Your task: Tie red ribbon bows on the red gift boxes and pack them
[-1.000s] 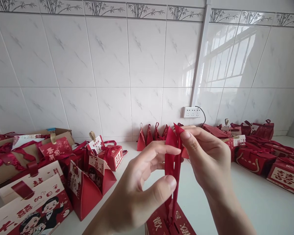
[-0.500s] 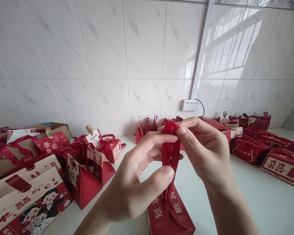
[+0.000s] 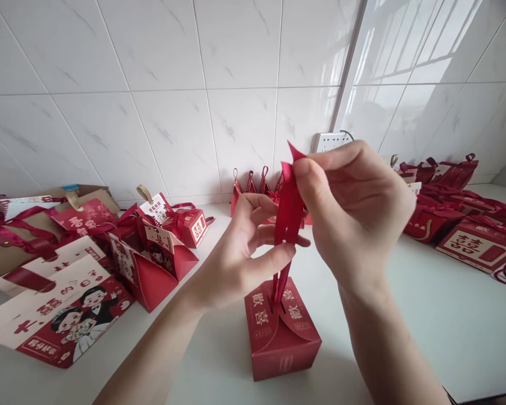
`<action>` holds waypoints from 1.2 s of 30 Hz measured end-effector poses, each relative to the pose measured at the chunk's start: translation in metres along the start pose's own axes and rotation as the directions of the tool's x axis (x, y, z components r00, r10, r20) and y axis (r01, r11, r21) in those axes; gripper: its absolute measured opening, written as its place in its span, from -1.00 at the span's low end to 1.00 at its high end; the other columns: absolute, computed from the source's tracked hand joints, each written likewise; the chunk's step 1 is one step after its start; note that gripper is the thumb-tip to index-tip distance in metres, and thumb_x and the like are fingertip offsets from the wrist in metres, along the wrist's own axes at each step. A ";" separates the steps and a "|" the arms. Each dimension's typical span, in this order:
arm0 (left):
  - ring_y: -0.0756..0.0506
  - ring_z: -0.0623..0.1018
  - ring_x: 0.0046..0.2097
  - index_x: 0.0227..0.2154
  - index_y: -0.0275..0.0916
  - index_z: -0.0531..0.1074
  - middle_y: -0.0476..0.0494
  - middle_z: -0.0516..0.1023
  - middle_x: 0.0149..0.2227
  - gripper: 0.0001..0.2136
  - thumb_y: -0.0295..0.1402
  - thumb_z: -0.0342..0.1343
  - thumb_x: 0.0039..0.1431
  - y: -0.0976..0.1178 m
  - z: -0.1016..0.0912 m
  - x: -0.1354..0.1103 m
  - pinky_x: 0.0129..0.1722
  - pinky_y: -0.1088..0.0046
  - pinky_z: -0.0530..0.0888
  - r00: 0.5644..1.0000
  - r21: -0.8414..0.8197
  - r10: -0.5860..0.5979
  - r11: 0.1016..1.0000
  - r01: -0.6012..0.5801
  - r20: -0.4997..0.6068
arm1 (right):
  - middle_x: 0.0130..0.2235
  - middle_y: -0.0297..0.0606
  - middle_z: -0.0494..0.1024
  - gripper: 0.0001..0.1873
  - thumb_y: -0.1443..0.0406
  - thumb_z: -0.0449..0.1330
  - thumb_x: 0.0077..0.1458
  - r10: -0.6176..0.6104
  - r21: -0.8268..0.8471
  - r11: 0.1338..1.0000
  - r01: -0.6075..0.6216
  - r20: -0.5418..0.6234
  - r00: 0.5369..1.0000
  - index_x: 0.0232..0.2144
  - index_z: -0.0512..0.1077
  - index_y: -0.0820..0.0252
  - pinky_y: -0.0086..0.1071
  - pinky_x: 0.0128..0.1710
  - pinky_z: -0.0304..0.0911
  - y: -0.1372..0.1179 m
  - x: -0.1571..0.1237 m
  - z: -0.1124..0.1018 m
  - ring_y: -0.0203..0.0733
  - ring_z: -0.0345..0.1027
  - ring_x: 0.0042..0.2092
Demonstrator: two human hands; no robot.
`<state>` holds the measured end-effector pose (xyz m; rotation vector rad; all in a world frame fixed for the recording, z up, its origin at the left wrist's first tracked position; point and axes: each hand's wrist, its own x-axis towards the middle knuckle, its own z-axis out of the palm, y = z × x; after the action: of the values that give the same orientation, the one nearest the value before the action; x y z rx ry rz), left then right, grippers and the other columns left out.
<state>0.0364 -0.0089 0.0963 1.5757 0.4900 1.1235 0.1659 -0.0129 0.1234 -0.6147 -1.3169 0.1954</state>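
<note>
A red gift box (image 3: 282, 357) with pale printed characters and curved closing flaps rests on the white table. Its red ribbon (image 3: 288, 205) comes up out of slots in the top and stands stretched upward, both pointed ends side by side. My right hand (image 3: 358, 208) pinches the ribbon just below those ends between thumb and index finger. Lower down, my left hand (image 3: 240, 259) is around the ribbon, thumb in front and fingers behind it. Some of the left fingertips are hidden by the ribbon.
On the left are red triangular boxes (image 3: 145, 281), a flat printed bag (image 3: 67, 315) with a cartoon couple, and a cardboard carton (image 3: 88, 197). More red boxes (image 3: 476, 242) stand on the right. A white power strip (image 3: 331, 142) is on the tiled wall.
My right hand has risen along the ribbon to its ends, which now stick up instead of being folded over. The view has tilted down, showing the whole box.
</note>
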 end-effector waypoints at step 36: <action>-0.12 0.41 -0.04 -0.52 -0.19 0.43 -0.11 0.47 -0.21 -0.83 -0.28 0.11 0.13 -0.091 -0.013 -0.036 -0.07 0.34 0.37 0.990 0.593 -0.131 0.793 0.138 -0.056 | -0.47 -0.43 0.46 -0.83 0.27 0.13 0.18 -0.157 -0.209 0.964 0.164 0.048 0.986 -0.47 0.30 0.10 -0.45 -0.42 0.35 0.017 0.003 0.001 -0.34 0.43 -0.38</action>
<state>0.0297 -0.0008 -0.0020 2.0345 1.0272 0.9088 0.1696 0.0032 0.1174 -0.6827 -1.4215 -0.0701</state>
